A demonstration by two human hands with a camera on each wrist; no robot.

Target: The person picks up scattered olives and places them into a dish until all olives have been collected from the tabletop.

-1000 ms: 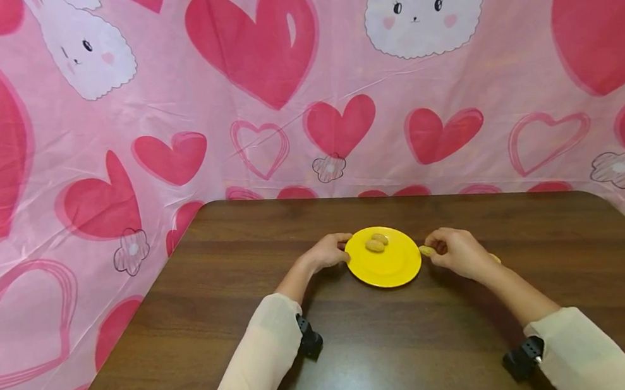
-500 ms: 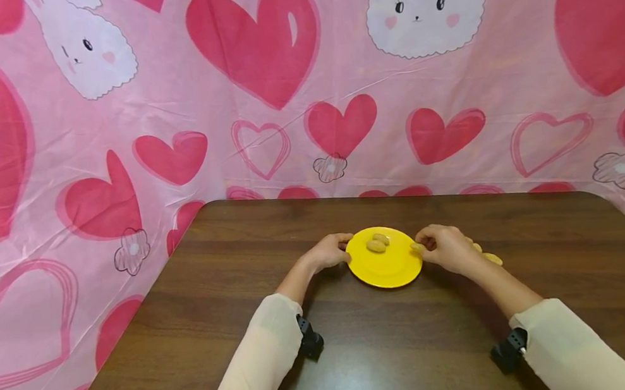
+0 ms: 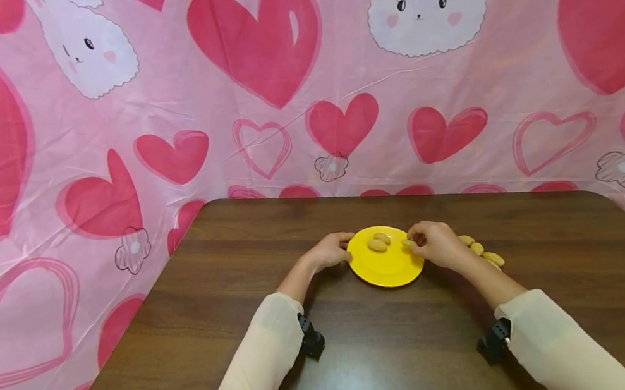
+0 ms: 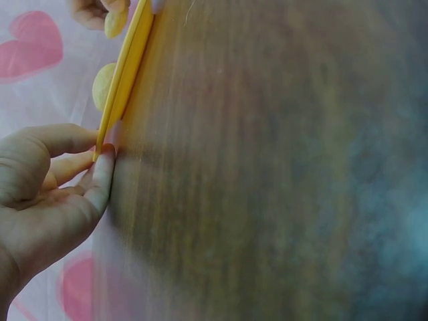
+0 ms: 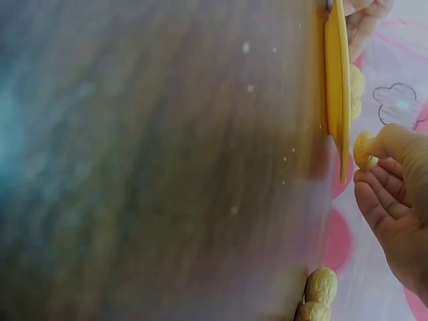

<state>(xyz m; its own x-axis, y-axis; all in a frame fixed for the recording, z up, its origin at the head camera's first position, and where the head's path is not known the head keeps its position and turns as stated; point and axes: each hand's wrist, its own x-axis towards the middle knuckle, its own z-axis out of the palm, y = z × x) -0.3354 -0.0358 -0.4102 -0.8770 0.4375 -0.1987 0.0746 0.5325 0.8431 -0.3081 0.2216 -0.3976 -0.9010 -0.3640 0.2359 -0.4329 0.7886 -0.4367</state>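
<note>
A round yellow plate (image 3: pixel 387 273) lies on the table, with two unshelled peanuts (image 3: pixel 376 245) side by side near its far rim. My left hand (image 3: pixel 328 252) holds the plate at its left edge, and in the left wrist view its fingers (image 4: pixel 70 139) lie on both sides of the rim. Over the plate's right side, my right hand (image 3: pixel 439 245) pinches another peanut (image 5: pixel 364 151) between thumb and fingertips. In the right wrist view that peanut is just above the rim, apart from the plate.
Several loose peanuts (image 3: pixel 493 259) lie on the brown wooden table (image 3: pixel 270 225) right of the plate, partly behind the right forearm. A pink cloth (image 3: pixel 284 141) printed with hearts and rabbits hangs behind and left of the table.
My right hand has moved left with the pinched peanut, from beside the plate to over its right part. More loose peanuts have come into sight. The left hand keeps its place on the rim.
</note>
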